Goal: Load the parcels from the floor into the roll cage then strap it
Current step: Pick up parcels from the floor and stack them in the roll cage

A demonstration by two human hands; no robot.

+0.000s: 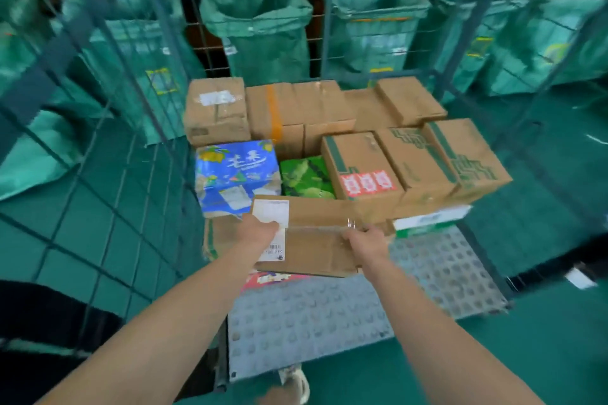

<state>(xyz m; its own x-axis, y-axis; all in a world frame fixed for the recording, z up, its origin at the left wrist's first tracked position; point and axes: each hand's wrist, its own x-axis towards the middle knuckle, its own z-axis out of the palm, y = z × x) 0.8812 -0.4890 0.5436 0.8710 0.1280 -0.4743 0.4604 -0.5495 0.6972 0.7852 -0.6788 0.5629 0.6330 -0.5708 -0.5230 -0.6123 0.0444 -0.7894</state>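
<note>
both hands grip a flat brown cardboard parcel (316,240) over the near part of the roll cage (329,316) floor: left hand (263,230) on its white label (271,210), right hand (365,238) on its right side. clear tape runs across it. just beyond sit a blue printed box (235,171) at left and brown cartons (362,171) at right.

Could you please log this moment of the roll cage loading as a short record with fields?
setting: roll cage with studded metal floor, green sacks behind
held parcel: flat brown carton with white label, at the front of the load
left hand: grips carton's left end
right hand: grips carton's right side
already loaded: blue fruit box, several cardboard boxes
strap: none visible
</note>
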